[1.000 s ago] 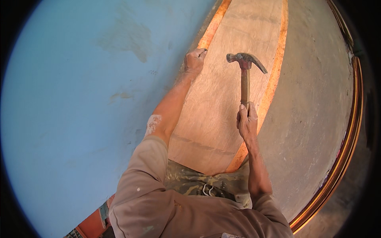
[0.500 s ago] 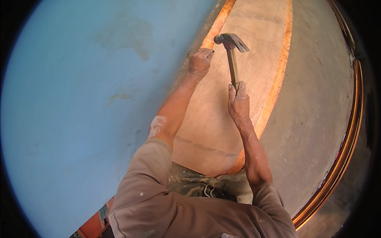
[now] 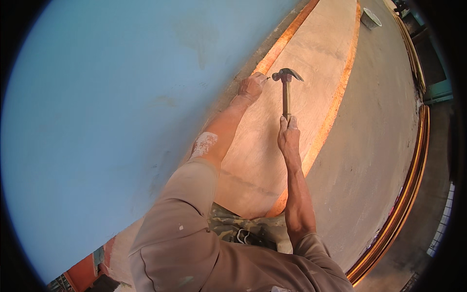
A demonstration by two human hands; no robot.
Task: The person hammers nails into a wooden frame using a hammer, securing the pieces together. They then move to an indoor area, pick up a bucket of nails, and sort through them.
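My right hand grips the lower handle of a claw hammer, its dark head upright over a long pale wooden panel. The hammer's striking face is close to my left hand but apart from it. My left hand is closed at the panel's left edge, beside the orange-brown wooden strip. A small dark nail seems to stick out from its fingertips, toward the hammer; most of it is hidden in the fingers.
A large blue sheet fills the left side. Another orange-brown strip borders the panel's right edge, beside a broad grey surface. A grey tub stands on that surface at the far right. Layered board edges curve along the right.
The hammer head has come nearer to my left hand and turned slightly. The nail tip now shows at my left fingers. The view has shifted, bringing in the tub.
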